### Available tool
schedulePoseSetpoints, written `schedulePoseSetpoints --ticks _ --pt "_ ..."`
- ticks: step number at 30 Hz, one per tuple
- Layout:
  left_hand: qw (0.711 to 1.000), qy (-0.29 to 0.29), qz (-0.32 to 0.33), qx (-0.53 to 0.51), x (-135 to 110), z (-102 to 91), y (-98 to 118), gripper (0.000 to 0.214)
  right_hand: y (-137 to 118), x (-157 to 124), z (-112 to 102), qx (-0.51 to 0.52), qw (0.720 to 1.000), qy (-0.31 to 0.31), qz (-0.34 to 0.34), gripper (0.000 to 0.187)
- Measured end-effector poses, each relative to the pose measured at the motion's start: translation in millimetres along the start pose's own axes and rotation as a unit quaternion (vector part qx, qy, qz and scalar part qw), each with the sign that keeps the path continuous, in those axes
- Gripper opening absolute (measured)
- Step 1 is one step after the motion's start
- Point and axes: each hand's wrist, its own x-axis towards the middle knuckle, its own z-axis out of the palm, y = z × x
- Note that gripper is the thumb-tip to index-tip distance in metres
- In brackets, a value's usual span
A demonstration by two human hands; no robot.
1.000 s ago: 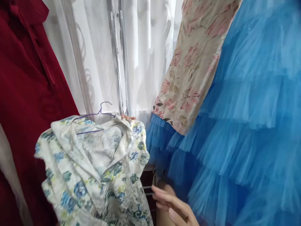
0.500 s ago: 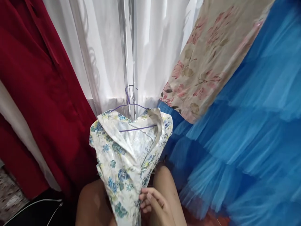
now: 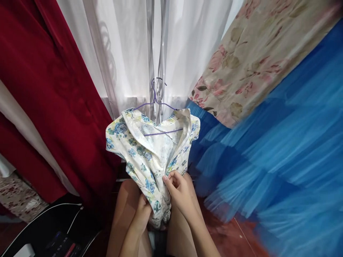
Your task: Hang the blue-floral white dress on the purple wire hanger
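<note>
A white dress [image 3: 139, 157] with blue and green flowers hangs on a purple wire hanger [image 3: 154, 101], its lower part gathered between my knees. The V-neck is open, and its pale inside shows. My right hand [image 3: 177, 184] pinches the front of the dress just under the point of the neckline, thumb against the fingers. Lower down, my left hand [image 3: 143, 210] is closed at the left side edge of the dress. Its fingertips are hidden behind the cloth.
White curtains [image 3: 128, 53] hang behind the hanger. Red cloth [image 3: 69, 107] drapes at left; floral beige cloth [image 3: 227, 82] and blue tiered tulle [image 3: 268, 160] hang at right. A black container [image 3: 61, 221] with a white cable stands at lower left, on reddish floor [image 3: 227, 228].
My left hand has come into view at the dress's side edge. My right hand has moved up to the neckline's point and pinches there. The view has shifted.
</note>
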Motion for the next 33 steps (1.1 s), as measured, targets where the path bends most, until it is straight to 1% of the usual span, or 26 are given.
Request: schedulePoseSetpoints --ticks 2,3,4,6,9,11,13,14,15,16,17,19,20,21,22,24,25,26,28,30,31,33 --pt "0.988 0.141 0.034 -0.057 1.2 6.7 -11.2 0.051 -2.4 5.4 -2.9 -0.033 0.999 0.001 -0.016 0.03" --pt "0.978 0.189 0.048 -0.08 0.5 8.7 -14.3 0.051 -1.7 6.2 -4.7 -0.041 0.999 -0.001 -0.023 0.03" --pt "0.971 0.213 0.057 -0.094 -1.2 9.7 -15.9 0.051 -0.1 5.7 -6.7 -0.046 0.999 -0.004 -0.027 0.031" --pt "0.969 0.218 0.068 -0.096 -5.9 8.3 -15.6 0.05 3.3 1.8 -11.0 -0.051 0.998 -0.004 -0.03 0.032" --pt "0.963 0.246 0.074 -0.08 -12.9 -1.5 -12.0 0.046 0.7 -9.2 -19.8 -0.063 0.997 -0.004 -0.033 0.032" --pt "0.961 0.259 0.067 -0.067 -15.4 -11.2 -8.8 0.04 -7.8 -17.6 -27.5 -0.083 0.995 -0.011 -0.045 0.03" --pt "0.965 0.248 0.064 -0.058 -16.1 -20.1 -4.0 0.037 -18.2 -25.0 -34.9 -0.108 0.992 -0.024 -0.061 0.028" --pt "0.967 0.24 0.069 -0.055 -16.2 -23.1 -0.8 0.038 -22.8 -27.8 -37.9 -0.116 0.991 -0.032 -0.067 0.027" --pt "0.965 0.245 0.082 -0.055 -16.4 -24.7 2.8 0.038 -26.3 -29.9 -40.1 -0.116 0.99 -0.038 -0.07 0.027" --pt "0.955 0.27 0.105 -0.059 -16.9 -24.4 6.7 0.037 -28.8 -31.3 -41.5 -0.111 0.991 -0.041 -0.068 0.027" --pt "0.934 0.32 0.141 -0.069 -17.9 -22.4 10.9 0.035 -30.2 -32.2 -41.8 -0.103 0.992 -0.041 -0.063 0.027" --pt "0.864 0.435 0.239 -0.085 -20.9 -13.6 19.6 0.028 -30.9 -32.8 -38.9 -0.089 0.994 -0.041 -0.049 0.028" --pt "0.836 0.464 0.284 -0.073 -22.5 -7.6 24.0 0.025 -30.8 -33.2 -35.6 -0.086 0.994 -0.044 -0.042 0.029" --pt "0.829 0.462 0.313 -0.042 -23.5 -1.2 28.2 0.023 -30.7 -33.8 -31.2 -0.085 0.994 -0.053 -0.036 0.029" --pt "0.842 0.434 0.321 0.007 -23.7 5.1 32.2 0.022 -30.7 -34.7 -25.9 -0.085 0.994 -0.066 -0.03 0.03" --pt "0.89 0.33 0.29 0.12 -21.1 16.2 39.0 0.021 -30.8 -36.8 -15.0 -0.085 0.992 -0.091 -0.027 0.031" --pt "0.907 0.284 0.268 0.159 -18.6 20.5 41.6 0.019 -30.9 -37.3 -10.8 -0.087 0.99 -0.102 -0.03 0.031" --pt "0.916 0.252 0.252 0.183 -15.9 23.8 43.8 0.016 -31.2 -36.6 -8.3 -0.095 0.988 -0.114 -0.036 0.031" --pt "0.925 0.213 0.243 0.199 -11.6 28.3 47.0 0.011 -33.4 -29.3 -10.1 -0.131 0.979 -0.139 -0.066 0.03" --pt "0.929 0.19 0.238 0.209 -11.4 30.6 50.4 0.013 -39.5 -11.2 -19.7 -0.196 0.959 -0.167 -0.116 0.029" --pt "0.93 0.179 0.234 0.221 -13.0 31.3 52.7 0.013 -44.7 2.5 -25.8 -0.233 0.944 -0.178 -0.15 0.029" --pt "0.928 0.165 0.222 0.25 -18.2 32.0 58.8 0.013 -59.5 37.6 -36.2 -0.296 0.914 -0.173 -0.216 0.026"
